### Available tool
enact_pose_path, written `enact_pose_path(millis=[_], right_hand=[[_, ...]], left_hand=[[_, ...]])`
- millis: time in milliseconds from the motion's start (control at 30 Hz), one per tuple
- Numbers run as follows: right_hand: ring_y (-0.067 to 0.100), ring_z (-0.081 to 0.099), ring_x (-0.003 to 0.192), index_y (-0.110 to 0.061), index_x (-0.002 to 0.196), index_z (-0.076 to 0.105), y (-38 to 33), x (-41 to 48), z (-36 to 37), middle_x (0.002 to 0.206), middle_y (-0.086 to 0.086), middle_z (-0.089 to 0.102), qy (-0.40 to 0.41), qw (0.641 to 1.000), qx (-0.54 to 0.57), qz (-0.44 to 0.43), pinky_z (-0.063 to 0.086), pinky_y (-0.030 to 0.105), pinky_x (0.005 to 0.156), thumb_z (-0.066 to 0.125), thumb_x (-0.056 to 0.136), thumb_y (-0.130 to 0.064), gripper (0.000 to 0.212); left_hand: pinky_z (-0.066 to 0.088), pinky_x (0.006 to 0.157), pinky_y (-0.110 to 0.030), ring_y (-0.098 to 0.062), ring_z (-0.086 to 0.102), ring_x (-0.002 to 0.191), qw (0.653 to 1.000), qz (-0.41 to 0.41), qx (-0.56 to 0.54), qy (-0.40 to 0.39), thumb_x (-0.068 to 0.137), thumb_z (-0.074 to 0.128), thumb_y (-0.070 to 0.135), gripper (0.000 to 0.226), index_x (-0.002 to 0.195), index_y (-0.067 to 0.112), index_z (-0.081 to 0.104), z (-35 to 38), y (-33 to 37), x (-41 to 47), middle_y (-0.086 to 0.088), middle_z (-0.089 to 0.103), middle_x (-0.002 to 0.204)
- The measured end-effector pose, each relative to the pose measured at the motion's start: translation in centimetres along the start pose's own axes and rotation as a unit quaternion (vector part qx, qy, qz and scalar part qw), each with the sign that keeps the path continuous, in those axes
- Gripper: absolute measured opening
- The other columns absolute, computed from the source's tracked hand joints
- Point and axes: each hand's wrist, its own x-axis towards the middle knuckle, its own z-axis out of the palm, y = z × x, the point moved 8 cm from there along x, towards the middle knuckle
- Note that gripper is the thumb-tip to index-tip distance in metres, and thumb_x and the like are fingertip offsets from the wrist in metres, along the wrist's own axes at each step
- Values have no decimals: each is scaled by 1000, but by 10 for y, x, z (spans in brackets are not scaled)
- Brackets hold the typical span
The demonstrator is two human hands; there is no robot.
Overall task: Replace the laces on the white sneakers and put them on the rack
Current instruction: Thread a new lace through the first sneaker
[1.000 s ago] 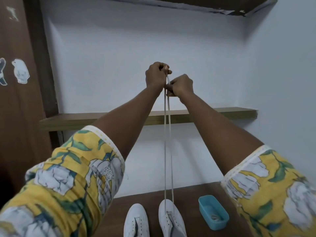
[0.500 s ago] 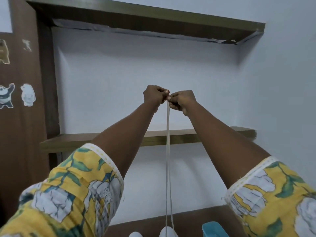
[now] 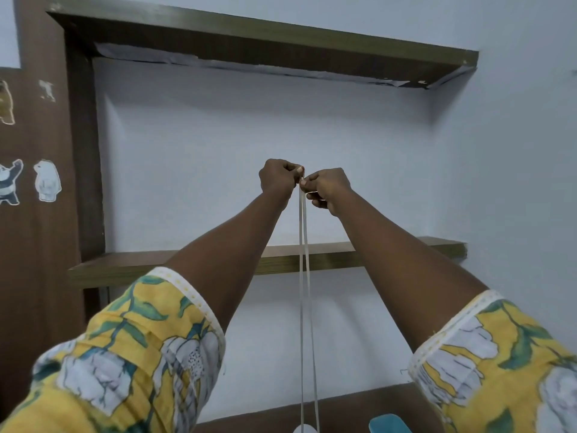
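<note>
Lace (image 3: pixel 302 276) of the white sneaker: drawn up as two near-parallel strands from the sneaker toe (image 3: pixel 304 429) at the bottom edge of the view to the two hands, well above the lower shelf (image 3: pixel 156 267). Appears taut. Eyelets out of view, so cannot tell how far threaded.

Risks, as judged:
- Uneven ends if one strand slips through a pinch while being matched for length, giving lopsided lacing afterward.
- Sneaker lifted or tipped if pulled harder, being light and tethered only by the lace, and possibly knocked against the blue container (image 3: pixel 388 424) near it.
- Strands twisted round each other where close together, leaving a flat lace turned in the eyelets.
- Little of the shoe visible from this head angle, so any shift below likely unnoticed.

Pose: both arms extended forward and up, forearms converging.
- Left hand (image 3: pixel 278 178): curled into a fist, thumb and forefinger pinching the lace at the top.
- Right hand (image 3: pixel 327 189): meeting it fingertip to fingertip, fingers curled, pinching the lace too, with a short white stretch crossing under its fingers.
</note>
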Motion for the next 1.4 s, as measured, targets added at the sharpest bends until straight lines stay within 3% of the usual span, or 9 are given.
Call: enact_pose_path(millis=[167,333,500,600,667,900,1133,1267,1400], right_hand=[[12,54,55,-6,75,65,-1,2,-1,81,12,64,-4,1000,9,-2,42,19,46,67,84,-3,10],[12,54,56,-4,82,67,2,1,-1,80,11,63,-14,1000,10,1,41,20,47,65,83,-2,3],[12,50,59,-8,75,63,-2,-2,2,78,8,59,-52,998,-25,-16,36,25,54,60,85,-4,12],[12,48,59,-5,84,62,-3,-4,4,74,7,54,-69,997,-24,-17,34,25,54,57,86,-3,6],[12,47,61,-7,78,61,-2,-5,5,76,8,53,-72,997,-23,-17,34,26,54,57,87,-3,10],[12,51,64,-12,73,61,4,-6,2,77,3,59,-79,997,-20,-14,37,25,55,60,88,-5,17],[11,51,61,-13,68,61,4,-4,-7,75,4,62,-22,998,-49,-22,39,23,53,65,86,-6,19],[11,49,58,-11,66,61,1,-6,-15,76,8,63,19,998,-54,-28,38,23,50,65,86,-4,22],[13,49,59,-13,63,61,-5,-5,-23,75,8,63,51,998,-28,-26,37,23,49,62,86,-2,25]], left_hand=[[54,78,-28,-8,56,59,1000,4,-17,-2,85,66,2,7,87,-1,72,0,0,2,2,62,67],[54,83,-30,-19,59,76,998,-17,-64,-22,82,70,5,8,90,1,72,2,-10,0,0,64,71],[46,67,-18,-11,55,74,996,-27,-69,-41,84,70,15,19,102,7,73,4,-18,0,-2,65,88],[51,88,-25,-20,62,90,989,-48,-129,-61,87,66,9,19,105,2,71,10,-26,-2,-8,67,95],[50,94,-29,-25,63,97,982,-59,-161,-81,89,61,3,20,107,-3,68,14,-29,-5,-13,67,97],[52,61,-9,-10,62,73,959,-94,-230,-133,89,59,-2,26,114,-9,62,17,-30,-14,-4,65,83],[53,69,-15,-16,63,84,968,-92,-203,-113,86,65,1,24,109,-4,66,18,-29,-16,-11,67,101],[54,75,-23,-18,65,85,968,-105,-200,-105,85,67,6,18,103,1,70,22,-29,-18,-10,69,92],[53,65,-25,-18,66,76,964,-131,-217,-83,88,63,4,9,91,2,71,23,-32,-24,-9,68,79]])
